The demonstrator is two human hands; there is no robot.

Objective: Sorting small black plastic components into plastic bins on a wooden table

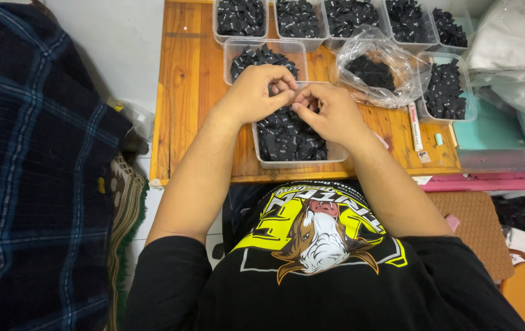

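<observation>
My left hand (257, 92) and my right hand (330, 111) meet fingertip to fingertip above a clear plastic tub (299, 160) filled with small black fabric labels (287, 138). Both hands pinch one small black label (289, 93) between their thumbs and fingers; the label is mostly hidden by the fingers. The tub stands near the front edge of a low wooden table (183, 92), just in front of my body.
Several more clear tubs of black labels (241, 17) line the table's back, with one (446, 92) at the right and a clear plastic bag of labels (376, 70) beside it. A dark plaid cloth (29, 171) lies at left; white bags (514, 49) at right.
</observation>
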